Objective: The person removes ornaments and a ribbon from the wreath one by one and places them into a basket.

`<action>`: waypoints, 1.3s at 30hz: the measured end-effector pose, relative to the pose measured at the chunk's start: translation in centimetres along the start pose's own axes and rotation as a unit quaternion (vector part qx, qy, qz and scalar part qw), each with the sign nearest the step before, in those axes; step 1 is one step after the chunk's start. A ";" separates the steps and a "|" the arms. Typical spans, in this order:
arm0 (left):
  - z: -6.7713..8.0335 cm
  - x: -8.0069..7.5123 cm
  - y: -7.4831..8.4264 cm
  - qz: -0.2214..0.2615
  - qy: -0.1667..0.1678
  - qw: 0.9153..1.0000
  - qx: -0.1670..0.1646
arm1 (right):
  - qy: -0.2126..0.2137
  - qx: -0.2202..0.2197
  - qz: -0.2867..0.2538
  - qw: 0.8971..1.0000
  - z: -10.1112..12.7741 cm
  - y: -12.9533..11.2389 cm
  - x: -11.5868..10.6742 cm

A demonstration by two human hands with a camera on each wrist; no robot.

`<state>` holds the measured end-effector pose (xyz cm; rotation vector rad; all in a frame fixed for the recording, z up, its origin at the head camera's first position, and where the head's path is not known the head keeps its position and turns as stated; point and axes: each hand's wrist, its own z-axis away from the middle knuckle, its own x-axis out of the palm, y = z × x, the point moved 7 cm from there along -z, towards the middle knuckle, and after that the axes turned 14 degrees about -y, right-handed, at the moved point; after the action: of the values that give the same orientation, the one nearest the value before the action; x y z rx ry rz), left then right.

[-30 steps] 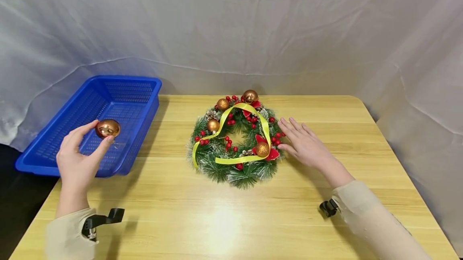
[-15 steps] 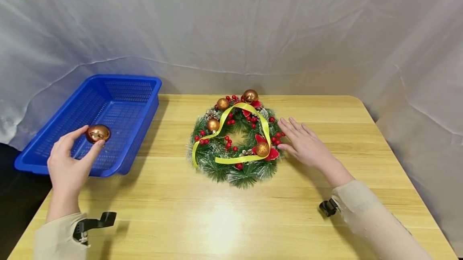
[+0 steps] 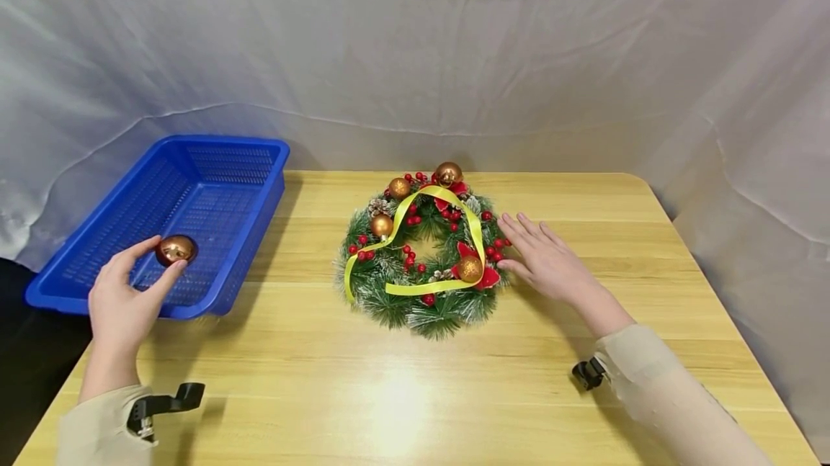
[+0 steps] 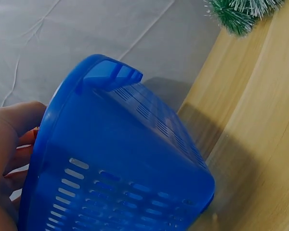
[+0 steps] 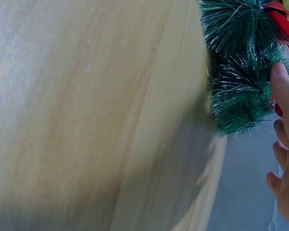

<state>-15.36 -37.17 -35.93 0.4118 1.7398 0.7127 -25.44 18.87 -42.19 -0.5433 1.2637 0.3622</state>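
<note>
Pinching a copper bauble (image 3: 175, 250) between left-hand (image 3: 119, 304) thumb and fingers, low over the near end of the blue basket (image 3: 259, 156), inside its rim. Resting the right hand (image 3: 551, 261), fingers straight and relaxed, flat on the wooden table (image 3: 389, 394), thumb touching the right edge of the Christmas wreath (image 3: 389, 304) at centre. Wreath dressed with a yellow ribbon (image 3: 395, 225), red berries, further copper baubles. Basket at far left, partly overhanging the table edge. White cloth (image 3: 415, 55) draped behind.

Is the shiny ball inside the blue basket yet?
Over it, not lying in it: the left hand pinches the shiny copper ball ornament above the floor of the blue plastic mesh basket.
</note>
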 end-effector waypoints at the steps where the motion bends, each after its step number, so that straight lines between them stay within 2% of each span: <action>1: 0.0 0.0 -0.1 -0.001 -0.002 1.000 -0.002 | 0.001 0.001 -0.001 1.000 0.0 0.0 0.0; 11: -0.3 0.3 -0.4 -0.019 -0.022 1.000 -0.004 | -0.005 -0.001 -0.007 1.000 0.1 -0.1 0.1; 17: -0.6 0.7 -0.5 -0.054 -0.037 0.998 0.002 | 0.003 0.001 -0.004 1.000 0.1 0.0 0.0; 20: -0.6 0.8 -0.4 -0.081 -0.045 0.996 0.001 | 0.003 0.000 -0.003 1.000 0.1 -0.1 0.0; 28: -0.9 1.6 -0.5 -0.135 -0.109 0.984 -0.028 | 0.005 0.006 -0.007 1.000 0.1 0.1 0.0; 39: -0.9 1.8 -0.7 -0.145 -0.130 0.980 -0.043 | 0.001 0.002 -0.009 1.000 0.0 0.1 0.3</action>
<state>-16.66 -36.83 -37.63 0.1774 1.4772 0.4972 -25.43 18.98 -42.50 -0.5506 1.2607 0.3435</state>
